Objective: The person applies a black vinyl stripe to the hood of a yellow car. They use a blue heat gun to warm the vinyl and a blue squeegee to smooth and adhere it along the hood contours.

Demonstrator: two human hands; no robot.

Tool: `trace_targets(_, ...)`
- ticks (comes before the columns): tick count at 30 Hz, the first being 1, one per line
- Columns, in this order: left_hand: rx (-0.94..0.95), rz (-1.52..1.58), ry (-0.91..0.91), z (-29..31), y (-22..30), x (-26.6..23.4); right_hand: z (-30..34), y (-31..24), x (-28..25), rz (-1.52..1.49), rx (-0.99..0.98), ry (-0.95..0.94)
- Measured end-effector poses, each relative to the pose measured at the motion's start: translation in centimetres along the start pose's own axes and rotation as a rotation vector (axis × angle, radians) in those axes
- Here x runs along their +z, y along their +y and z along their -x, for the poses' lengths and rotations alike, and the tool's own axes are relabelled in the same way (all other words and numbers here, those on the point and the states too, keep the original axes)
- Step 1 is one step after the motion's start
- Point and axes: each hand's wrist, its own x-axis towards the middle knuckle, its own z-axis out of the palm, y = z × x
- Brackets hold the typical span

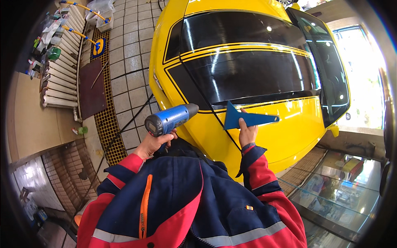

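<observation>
My left hand (pixel 155 144) is wrapped round the handle of a blue heat gun (pixel 171 119) with a dark nozzle pointing right, toward the car. In my right hand (pixel 248 131) is a flat blue squeegee (pixel 247 118), pinched with the thumb on top; its wide end faces left and its narrow end right. The squeegee is over the yellow car's hood (pixel 285 124), near the edge of a stripe; whether it touches the surface I cannot tell. Dark glossy stripes (pixel 248 72) with thin yellow and black lines run along the hood.
A black cord (pixel 136 113) crosses the tiled floor (pixel 132 49) on the left. Beyond it lie a yellow floor grate (pixel 108 120) and a brown mat (pixel 93 87). Bottles stand on a white radiator (pixel 62 82). At the lower right is a glass display case (pixel 335 186).
</observation>
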Motion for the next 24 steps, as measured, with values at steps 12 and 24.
trace_targets(12, -0.039, -0.012, -0.043, 1.8, 0.9, 0.1, -3.6, -0.4, 1.3, 0.183, 0.184, -0.074)
trace_targets(24, -0.012, -0.039, 0.001, 3.2, 1.2, 0.7, 1.8, 7.3, -6.5, -0.176, 0.302, -0.019)
